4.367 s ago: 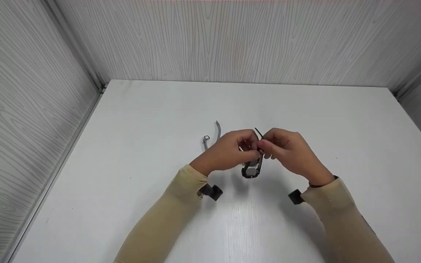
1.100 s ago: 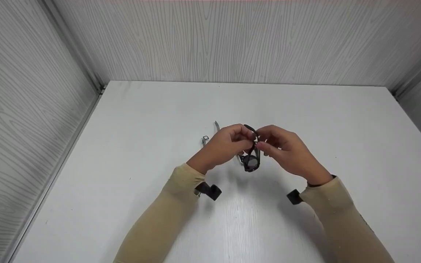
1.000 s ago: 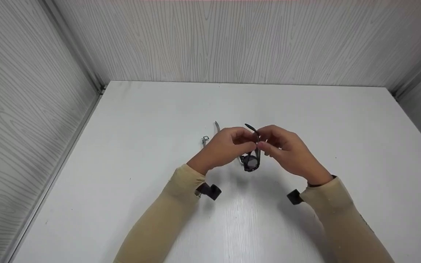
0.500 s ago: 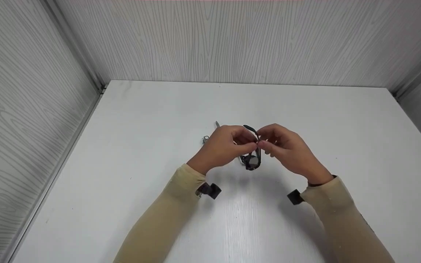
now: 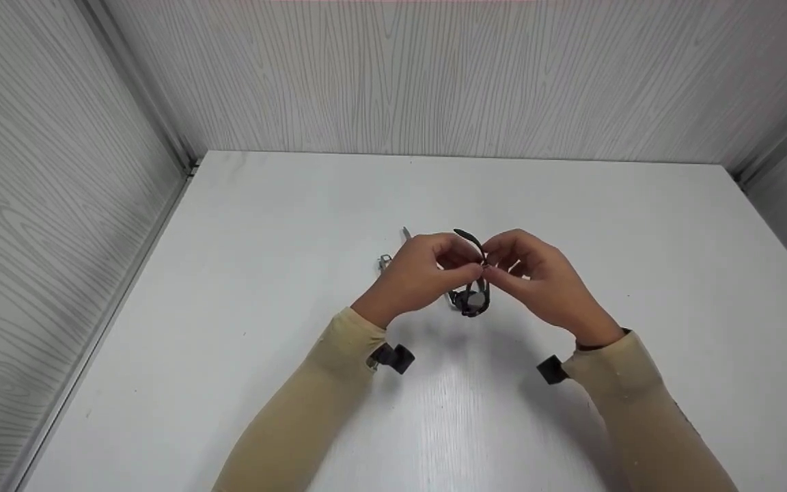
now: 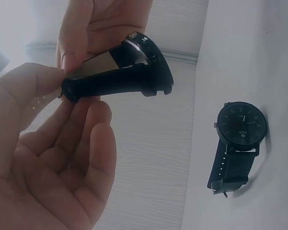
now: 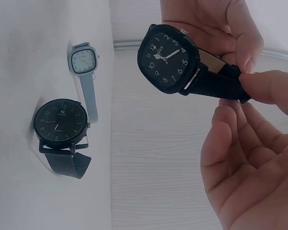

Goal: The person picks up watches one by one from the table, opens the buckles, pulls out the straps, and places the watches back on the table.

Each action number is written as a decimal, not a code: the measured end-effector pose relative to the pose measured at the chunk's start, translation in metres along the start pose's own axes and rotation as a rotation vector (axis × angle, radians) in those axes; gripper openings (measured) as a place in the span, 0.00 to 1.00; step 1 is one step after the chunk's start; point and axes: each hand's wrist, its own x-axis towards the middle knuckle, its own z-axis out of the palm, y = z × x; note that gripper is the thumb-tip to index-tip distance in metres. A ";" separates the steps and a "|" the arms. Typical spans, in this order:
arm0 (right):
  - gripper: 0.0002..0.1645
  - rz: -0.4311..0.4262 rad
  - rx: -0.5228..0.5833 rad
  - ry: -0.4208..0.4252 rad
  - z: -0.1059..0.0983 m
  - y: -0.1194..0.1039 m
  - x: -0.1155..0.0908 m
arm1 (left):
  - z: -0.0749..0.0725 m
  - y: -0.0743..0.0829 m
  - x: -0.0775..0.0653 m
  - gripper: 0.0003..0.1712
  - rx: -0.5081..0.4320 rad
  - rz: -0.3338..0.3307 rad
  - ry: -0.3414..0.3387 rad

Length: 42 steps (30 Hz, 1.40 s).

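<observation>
A black wristwatch (image 7: 165, 62) with a squarish dial hangs between both hands above the table, its strap bent into a loop. My left hand (image 5: 427, 270) pinches the strap between thumb and fingers. From the other side my right hand (image 5: 533, 273) pinches the same strap, fingertips meeting those of the left. One strap end (image 5: 465, 237) curves up and left above the fingers in the head view. At the pinch, the buckle part is mostly hidden by fingertips. In the left wrist view the held watch (image 6: 110, 86) is seen edge-on, its tan strap lining showing.
A round black wristwatch (image 6: 242, 124) lies dial up on the white table (image 5: 284, 225). Beside it lies a pale grey wristwatch (image 7: 84, 62) with a square dial; its strap tip (image 5: 406, 233) and buckle (image 5: 385, 262) show past my left hand. Wood-grain panels (image 5: 421, 75) stand around the table.
Over the last seconds the held watch has risen slightly, and its straight strap end now bends left over the fingers. Both hands keep pinching the strap, with only small finger shifts.
</observation>
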 end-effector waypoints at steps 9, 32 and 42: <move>0.13 0.000 -0.009 -0.010 0.001 -0.001 0.000 | -0.001 0.000 -0.001 0.13 -0.002 -0.005 0.000; 0.09 -0.006 -0.053 0.026 -0.001 0.006 0.001 | -0.004 -0.002 0.002 0.09 -0.053 0.110 0.126; 0.07 0.044 -0.055 0.026 -0.002 0.009 0.003 | -0.004 -0.006 0.002 0.09 -0.053 0.096 0.173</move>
